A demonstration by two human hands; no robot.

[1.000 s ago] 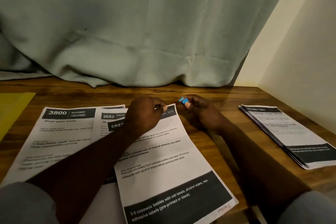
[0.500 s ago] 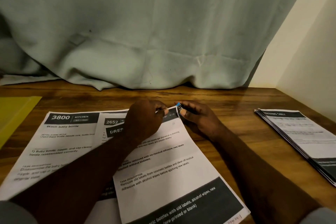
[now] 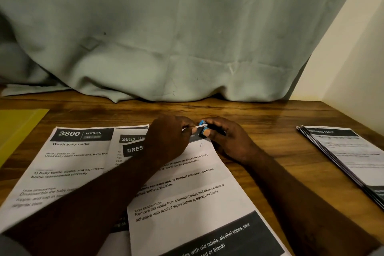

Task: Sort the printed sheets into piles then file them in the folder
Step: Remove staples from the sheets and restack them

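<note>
Tabletop point(image 3: 259, 114): wooden, carrying everything; bare wood lies just beyond the fingers.
Dressing sheet point(image 3: 187, 193): under both hands, its top corner right at the fingers, the rest running back toward the person.
Kitchen sheet point(image 3: 68, 162): left of the fingers, partly tucked beneath the dressing sheet.
Side pile point(image 3: 349, 156): well to the right of the fingers, squared up.
Folder point(image 3: 18, 127): yellow, far left of the fingers; no sheet shows in it.
Left hand point(image 3: 168, 141): fingers curled, thumb and forefinger pinching a pale strip.
Right hand point(image 3: 228, 141): fingers pinching a small blue object, thumb on its near face.
Pale strip point(image 3: 195, 128): bridges the two hands; possibly the sheet's lifted corner seen edge-on, too small to be sure.
Blue object point(image 3: 204, 129): touching the strip's right end.
Change: a second ago the hands were apart, with the blue object held clear of the sheet; now they meet at the corner.
Meaning: this looks like fastening or tagging this set. Sorting seems nearly done; filing has not begun.
</note>
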